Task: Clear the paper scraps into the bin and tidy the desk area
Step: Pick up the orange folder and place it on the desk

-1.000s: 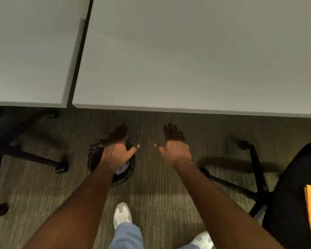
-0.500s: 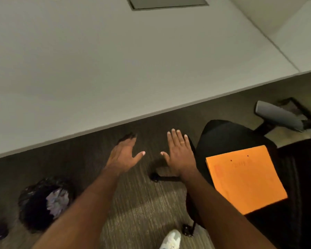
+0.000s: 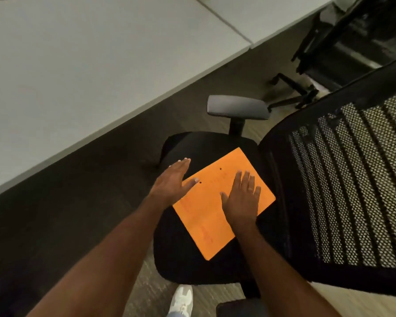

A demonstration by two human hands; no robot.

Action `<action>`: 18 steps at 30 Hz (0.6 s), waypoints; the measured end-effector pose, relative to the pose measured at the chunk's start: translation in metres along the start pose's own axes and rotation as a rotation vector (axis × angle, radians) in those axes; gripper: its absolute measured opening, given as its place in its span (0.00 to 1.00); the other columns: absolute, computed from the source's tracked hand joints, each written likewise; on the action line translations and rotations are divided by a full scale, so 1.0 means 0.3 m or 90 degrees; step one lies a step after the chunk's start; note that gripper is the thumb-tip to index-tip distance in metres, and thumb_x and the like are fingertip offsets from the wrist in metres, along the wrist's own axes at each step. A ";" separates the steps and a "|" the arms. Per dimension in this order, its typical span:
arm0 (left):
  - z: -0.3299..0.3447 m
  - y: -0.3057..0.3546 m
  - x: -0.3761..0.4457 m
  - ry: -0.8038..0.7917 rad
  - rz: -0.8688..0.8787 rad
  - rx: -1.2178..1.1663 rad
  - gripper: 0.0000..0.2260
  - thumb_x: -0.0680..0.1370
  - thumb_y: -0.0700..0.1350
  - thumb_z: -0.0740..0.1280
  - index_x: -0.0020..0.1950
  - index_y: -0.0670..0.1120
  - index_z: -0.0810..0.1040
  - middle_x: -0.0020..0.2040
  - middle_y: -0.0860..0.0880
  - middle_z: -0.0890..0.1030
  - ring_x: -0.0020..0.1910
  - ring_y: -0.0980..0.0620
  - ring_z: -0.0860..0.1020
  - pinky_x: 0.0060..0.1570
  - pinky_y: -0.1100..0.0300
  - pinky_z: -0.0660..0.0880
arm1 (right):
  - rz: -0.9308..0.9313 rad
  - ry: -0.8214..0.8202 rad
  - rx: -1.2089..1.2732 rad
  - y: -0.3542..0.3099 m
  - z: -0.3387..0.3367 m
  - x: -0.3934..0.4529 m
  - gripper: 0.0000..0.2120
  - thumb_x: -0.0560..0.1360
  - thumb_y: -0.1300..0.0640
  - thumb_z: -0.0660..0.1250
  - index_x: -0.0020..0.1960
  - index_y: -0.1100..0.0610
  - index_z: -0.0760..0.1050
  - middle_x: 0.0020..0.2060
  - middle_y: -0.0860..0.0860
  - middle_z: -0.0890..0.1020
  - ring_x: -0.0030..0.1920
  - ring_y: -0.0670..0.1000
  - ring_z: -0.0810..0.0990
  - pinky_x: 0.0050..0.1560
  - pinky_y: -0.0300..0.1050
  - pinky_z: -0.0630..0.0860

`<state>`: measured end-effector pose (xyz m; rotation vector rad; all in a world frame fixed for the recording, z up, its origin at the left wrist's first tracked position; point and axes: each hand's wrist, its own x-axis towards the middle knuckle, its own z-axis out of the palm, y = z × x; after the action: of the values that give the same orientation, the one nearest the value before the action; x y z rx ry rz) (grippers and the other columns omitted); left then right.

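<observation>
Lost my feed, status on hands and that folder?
Both hands open: left hand, right hand over orange folder. Folder flat on office chair seat, ungrasped. Nothing blocking.

Both arms bare to edge of view, no sleeves, no watch, rings or bands on left hand (image 3: 172, 184) or right hand (image 3: 242, 200). Nails short, pale at tips. White sneaker (image 3: 181, 299) w/ grey panels at bottom; bit of light blue trouser leg (image 3: 175, 314), prob. denim.
</observation>
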<state>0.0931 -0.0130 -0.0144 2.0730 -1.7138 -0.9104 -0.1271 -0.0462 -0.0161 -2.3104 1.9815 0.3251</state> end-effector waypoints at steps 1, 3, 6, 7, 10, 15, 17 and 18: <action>0.029 0.042 0.035 -0.005 -0.001 -0.003 0.33 0.80 0.61 0.59 0.81 0.49 0.54 0.80 0.48 0.60 0.79 0.51 0.57 0.77 0.53 0.56 | 0.053 -0.009 0.035 0.045 0.014 0.002 0.43 0.79 0.39 0.60 0.81 0.59 0.44 0.80 0.60 0.52 0.80 0.60 0.51 0.78 0.61 0.54; 0.071 0.103 0.084 0.000 -0.014 0.007 0.31 0.81 0.59 0.61 0.80 0.48 0.57 0.78 0.47 0.65 0.76 0.47 0.63 0.74 0.49 0.64 | 0.140 -0.022 0.111 0.103 0.032 -0.005 0.43 0.78 0.40 0.63 0.81 0.60 0.45 0.79 0.60 0.58 0.78 0.61 0.59 0.74 0.59 0.63; 0.122 0.160 0.140 -0.022 -0.087 0.036 0.29 0.81 0.57 0.61 0.78 0.47 0.60 0.75 0.44 0.69 0.73 0.43 0.68 0.68 0.45 0.69 | 0.301 -0.041 0.277 0.164 0.061 -0.008 0.38 0.77 0.44 0.67 0.77 0.61 0.56 0.72 0.61 0.69 0.70 0.62 0.69 0.61 0.58 0.74; 0.134 0.170 0.152 -0.037 -0.121 0.047 0.29 0.81 0.58 0.60 0.78 0.46 0.61 0.74 0.43 0.70 0.72 0.42 0.68 0.67 0.44 0.70 | 0.380 -0.060 0.354 0.180 0.074 -0.004 0.35 0.76 0.45 0.69 0.74 0.62 0.60 0.70 0.62 0.71 0.67 0.63 0.72 0.58 0.57 0.76; 0.159 0.179 0.181 -0.043 -0.184 0.067 0.27 0.81 0.60 0.58 0.74 0.45 0.68 0.70 0.42 0.72 0.68 0.40 0.71 0.64 0.43 0.72 | 0.574 -0.152 0.590 0.212 0.119 0.007 0.31 0.76 0.50 0.71 0.70 0.65 0.64 0.64 0.64 0.76 0.61 0.66 0.77 0.55 0.55 0.77; 0.175 0.152 0.211 -0.016 -0.223 0.020 0.23 0.80 0.57 0.62 0.71 0.46 0.71 0.67 0.42 0.73 0.65 0.42 0.73 0.62 0.42 0.74 | 0.657 -0.201 0.717 0.226 0.198 0.002 0.25 0.74 0.53 0.71 0.65 0.64 0.72 0.58 0.62 0.80 0.53 0.63 0.81 0.53 0.60 0.81; 0.180 0.136 0.213 -0.014 -0.236 -0.029 0.21 0.81 0.55 0.63 0.71 0.47 0.72 0.65 0.43 0.75 0.63 0.42 0.75 0.61 0.42 0.76 | 0.677 -0.187 0.727 0.233 0.218 0.008 0.20 0.73 0.55 0.71 0.61 0.64 0.75 0.52 0.61 0.82 0.47 0.60 0.82 0.48 0.56 0.82; 0.185 0.131 0.211 -0.016 -0.239 -0.059 0.19 0.81 0.54 0.63 0.68 0.47 0.74 0.63 0.44 0.77 0.60 0.43 0.77 0.59 0.42 0.77 | 0.682 -0.174 0.733 0.240 0.227 0.011 0.17 0.73 0.57 0.70 0.58 0.65 0.77 0.48 0.59 0.82 0.44 0.59 0.81 0.46 0.54 0.82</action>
<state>0.0333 -0.0740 -0.0505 2.3699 -1.2848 -1.1005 -0.2048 -0.0474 -0.0775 -0.4507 2.1403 -0.3673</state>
